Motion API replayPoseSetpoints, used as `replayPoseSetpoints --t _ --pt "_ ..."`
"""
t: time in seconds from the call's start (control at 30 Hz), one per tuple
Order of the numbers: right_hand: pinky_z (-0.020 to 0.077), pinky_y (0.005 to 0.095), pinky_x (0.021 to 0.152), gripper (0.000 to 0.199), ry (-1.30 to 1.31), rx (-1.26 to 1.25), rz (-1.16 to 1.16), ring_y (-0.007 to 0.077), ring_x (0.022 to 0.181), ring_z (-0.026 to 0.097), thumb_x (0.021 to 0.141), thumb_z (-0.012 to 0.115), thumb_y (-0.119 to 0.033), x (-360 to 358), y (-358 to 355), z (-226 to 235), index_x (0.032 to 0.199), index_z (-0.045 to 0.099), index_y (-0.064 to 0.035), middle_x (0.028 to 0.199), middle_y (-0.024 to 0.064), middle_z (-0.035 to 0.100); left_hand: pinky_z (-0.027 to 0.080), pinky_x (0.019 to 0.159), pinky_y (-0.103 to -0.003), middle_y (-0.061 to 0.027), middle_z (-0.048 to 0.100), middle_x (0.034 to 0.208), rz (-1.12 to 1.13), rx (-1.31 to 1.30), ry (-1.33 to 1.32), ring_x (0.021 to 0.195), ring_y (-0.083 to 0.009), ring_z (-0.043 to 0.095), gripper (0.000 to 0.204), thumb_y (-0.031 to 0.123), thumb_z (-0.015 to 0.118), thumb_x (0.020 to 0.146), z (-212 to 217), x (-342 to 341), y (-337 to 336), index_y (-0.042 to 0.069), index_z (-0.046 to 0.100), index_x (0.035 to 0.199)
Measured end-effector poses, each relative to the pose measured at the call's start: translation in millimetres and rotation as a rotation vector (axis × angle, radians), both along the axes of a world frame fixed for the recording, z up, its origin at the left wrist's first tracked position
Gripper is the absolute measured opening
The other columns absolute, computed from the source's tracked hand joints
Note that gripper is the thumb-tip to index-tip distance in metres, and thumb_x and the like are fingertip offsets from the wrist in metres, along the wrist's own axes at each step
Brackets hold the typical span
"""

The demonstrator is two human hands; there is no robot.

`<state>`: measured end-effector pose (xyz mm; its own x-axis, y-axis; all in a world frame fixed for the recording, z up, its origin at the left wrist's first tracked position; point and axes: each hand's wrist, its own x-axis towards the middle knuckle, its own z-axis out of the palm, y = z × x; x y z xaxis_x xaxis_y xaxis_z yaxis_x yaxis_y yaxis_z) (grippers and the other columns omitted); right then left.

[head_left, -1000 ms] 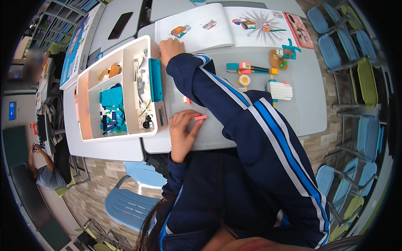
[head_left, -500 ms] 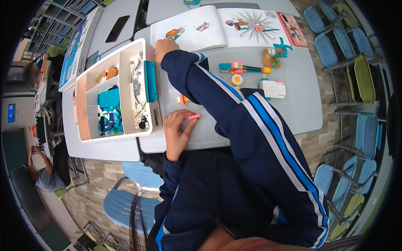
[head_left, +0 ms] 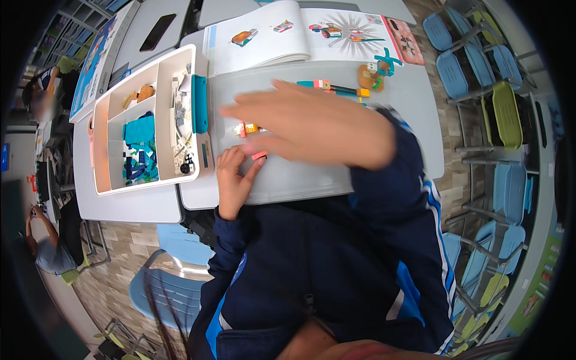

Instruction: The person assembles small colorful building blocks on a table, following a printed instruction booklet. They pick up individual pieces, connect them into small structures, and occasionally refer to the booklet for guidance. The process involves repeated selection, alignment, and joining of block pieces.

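Note:
My left hand (head_left: 233, 180) is near the front edge of the table with a small coral-pink toy brick (head_left: 260, 155) pinched between thumb and fingers. Above the grey tabletop, my right hand (head_left: 318, 126) is blurred by motion, its fingers stretched out toward the left and nothing seen in them. A small yellow, white and pink brick piece (head_left: 246, 129) lies just beyond my left hand, partly covered by the right. Farther back, a long teal, pink and black brick build (head_left: 336, 87) shows past my right hand. The hand and sleeve hide what lies beneath them.
A white sorting box (head_left: 201, 153) with brick compartments stands at left. An open picture booklet (head_left: 258, 57) lies at the back, beside a pink phone case (head_left: 405, 42). A brown-and-teal build (head_left: 372, 78) sits back right. A dark phone (head_left: 158, 32) lies far left.
My right hand has come back from the booklet page toward me and now hovers over the table's middle. The left hand still pinches the pink brick. The view has shifted slightly.

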<state>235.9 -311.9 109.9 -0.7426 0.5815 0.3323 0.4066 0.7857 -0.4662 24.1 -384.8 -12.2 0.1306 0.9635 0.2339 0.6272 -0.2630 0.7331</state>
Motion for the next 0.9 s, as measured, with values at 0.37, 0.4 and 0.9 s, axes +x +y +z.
replayPoseSetpoints --t 0.37,0.4,0.9 --pt "0.0506 0.0288 0.088 0.021 0.741 -0.373 -0.82 0.0158 0.094 0.067 0.087 0.071 0.0 124.6 -83.2 -73.4 0.108 0.072 0.0021 0.1 0.0104 0.074 0.043 0.085 -0.037 -0.0079 0.068 0.099 0.055 0.093 0.14 0.094 -0.0287 0.061 0.019 0.012 0.078 0.08 -1.2 7.4 -4.0 0.005 0.071 0.095" --pt "0.0503 0.029 0.087 0.021 0.748 -0.335 -0.844 0.016 0.093 0.067 0.087 0.071 0.0 123.4 -82.6 -83.0 0.108 0.072 0.0019 0.099 0.01 0.074 0.04 0.081 -0.036 -0.0039 0.067 0.097 0.055 0.122 0.121 0.091 -0.0254 0.059 0.02 0.016 0.08 0.08 -3.8 6.9 -3.9 0.009 0.071 0.096" --pt "0.0478 0.0385 0.095 0.041 0.21 -0.142 -0.391 0.0293 0.112 0.056 0.08 0.074 -0.005 63.0 -57.1 -115.4 0.12 0.07 -0.0054 0.115 0.0091 0.068 0.039 0.08 -0.035 -0.0016 0.068 0.096 0.067 0.09 0.064 0.087 -0.0223 0.058 0.018 0.017 0.08 0.08 -6.7 7.5 -2.5 0.009 0.071 0.094"
